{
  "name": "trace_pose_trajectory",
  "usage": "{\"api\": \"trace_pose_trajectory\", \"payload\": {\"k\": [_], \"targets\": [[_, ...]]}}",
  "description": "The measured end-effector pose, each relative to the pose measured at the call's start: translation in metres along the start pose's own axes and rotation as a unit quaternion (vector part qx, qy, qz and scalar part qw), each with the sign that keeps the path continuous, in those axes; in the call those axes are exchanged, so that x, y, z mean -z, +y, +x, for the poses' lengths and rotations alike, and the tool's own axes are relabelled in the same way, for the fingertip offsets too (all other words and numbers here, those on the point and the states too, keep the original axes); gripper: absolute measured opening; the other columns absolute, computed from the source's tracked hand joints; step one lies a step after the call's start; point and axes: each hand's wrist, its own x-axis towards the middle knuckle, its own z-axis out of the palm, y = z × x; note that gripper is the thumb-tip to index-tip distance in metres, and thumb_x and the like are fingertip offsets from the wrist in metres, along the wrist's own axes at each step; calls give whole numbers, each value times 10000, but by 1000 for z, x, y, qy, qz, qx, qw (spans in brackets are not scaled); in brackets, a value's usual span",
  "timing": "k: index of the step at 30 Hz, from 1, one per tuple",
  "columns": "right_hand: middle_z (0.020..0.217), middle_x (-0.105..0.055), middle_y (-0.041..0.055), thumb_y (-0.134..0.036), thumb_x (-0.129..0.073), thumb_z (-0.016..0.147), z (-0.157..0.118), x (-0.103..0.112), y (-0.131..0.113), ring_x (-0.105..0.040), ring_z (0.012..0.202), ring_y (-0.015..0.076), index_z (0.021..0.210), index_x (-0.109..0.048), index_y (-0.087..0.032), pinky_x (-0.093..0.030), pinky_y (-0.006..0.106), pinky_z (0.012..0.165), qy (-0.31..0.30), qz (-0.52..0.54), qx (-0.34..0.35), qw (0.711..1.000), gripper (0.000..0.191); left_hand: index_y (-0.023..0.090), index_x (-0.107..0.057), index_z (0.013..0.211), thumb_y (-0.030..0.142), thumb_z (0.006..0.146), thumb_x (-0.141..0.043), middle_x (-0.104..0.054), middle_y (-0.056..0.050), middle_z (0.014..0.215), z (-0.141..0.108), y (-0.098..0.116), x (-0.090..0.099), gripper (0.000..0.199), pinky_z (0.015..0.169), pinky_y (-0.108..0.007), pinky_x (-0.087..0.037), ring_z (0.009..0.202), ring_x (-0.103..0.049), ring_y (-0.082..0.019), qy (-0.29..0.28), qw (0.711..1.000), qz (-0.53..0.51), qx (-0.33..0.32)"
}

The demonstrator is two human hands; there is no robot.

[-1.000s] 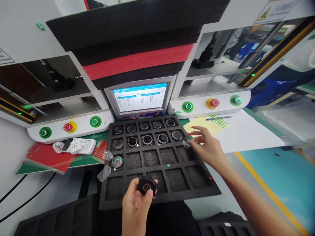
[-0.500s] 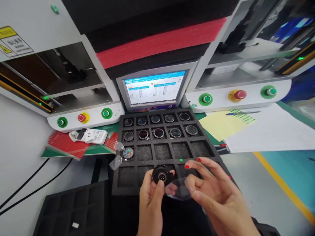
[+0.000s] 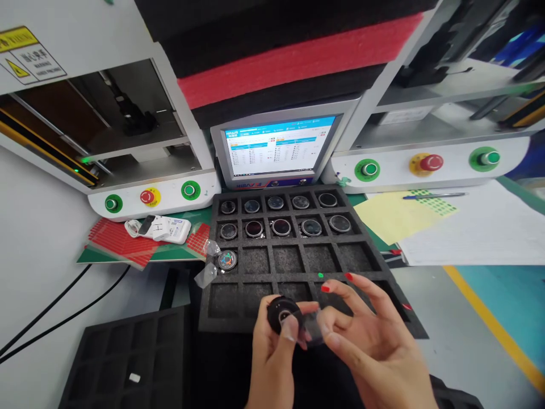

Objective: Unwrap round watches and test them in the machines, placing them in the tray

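My left hand (image 3: 276, 346) grips a round black watch body (image 3: 279, 313), its back with a ringed centre turned up toward me. The left thumb presses on a clear plastic film (image 3: 314, 326) that overlaps the watch's right side. Between thumb and forefinger, my right hand (image 3: 370, 341) pinches the film's other end, its remaining fingers raised. Both hands are over the near edge of a black foam tray (image 3: 279, 294). Several round watches fill its two back rows. One watch with a lit, coloured face (image 3: 227, 260) sits at the left of the third row, with clear film tabs (image 3: 206, 276) sticking out.
Behind the tray stands a monitor (image 3: 279, 149) between two machines with green buttons (image 3: 369, 169) and red stop buttons (image 3: 148, 197). A white device (image 3: 172, 228) lies on red sticker sheets (image 3: 123, 241) at left. Yellow paper (image 3: 387, 218) and a pen (image 3: 434, 196) lie right. Another foam tray (image 3: 123, 363) is lower left.
The left thumb now lies over the film, and the film covers part of the watch back. The watch has tilted, and the hands have come closer together. The view has shifted slightly.
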Motion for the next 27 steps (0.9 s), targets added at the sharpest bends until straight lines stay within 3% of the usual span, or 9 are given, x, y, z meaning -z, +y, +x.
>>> {"api": "trace_pose_trajectory", "payload": {"k": [4,9,16,20,23,27], "targets": [[1134,-579,56,-211,-774,824,1,0,2,-650,631,124,1248,-563,-396,-629,322,575,-12,4,-9,1000,508,131,-749,978,514,810,-730,-768,-119,940,1,2,3,419,569,-224,-442,636,-594,-128,-7,994,-83,67],[1136,-563,26,-228,-818,783,0,-3,-1,-646,632,98,1229,-555,-398,-596,268,602,-12,14,-51,999,545,149,-746,1033,664,786,-657,-771,-128,965,0,3,3,578,667,-325,-501,788,-676,-249,-34,989,-123,77],[1116,-547,30,-230,-822,766,-3,-8,0,-615,621,98,1209,-550,-362,-581,263,563,19,3,-66,998,536,160,-702,1063,628,809,-665,-753,-132,1041,-5,-1,5,534,711,-320,-516,904,-682,-268,-47,998,-40,6],[1116,-552,46,-221,-799,786,-3,-9,4,-616,598,100,1217,-543,-340,-597,266,526,16,-6,-33,999,515,160,-692,1087,574,834,-677,-747,-131,1059,-7,-2,5,486,689,-292,-516,825,-675,-218,-18,1000,14,-4],[1144,-535,43,-216,-782,808,-1,-7,3,-625,612,101,1208,-530,-343,-605,276,533,29,-10,-50,998,490,160,-708,1074,597,852,-639,-752,-129,1069,-9,-3,3,496,718,-288,-523,748,-661,-183,5,998,62,-10],[1151,-498,27,-179,-724,860,0,-3,0,-648,641,115,1213,-488,-371,-622,308,531,0,-47,-36,998,466,150,-717,1069,592,883,-597,-756,-140,1088,-9,-3,1,494,695,-271,-529,752,-662,-185,15,993,111,-38]]}}
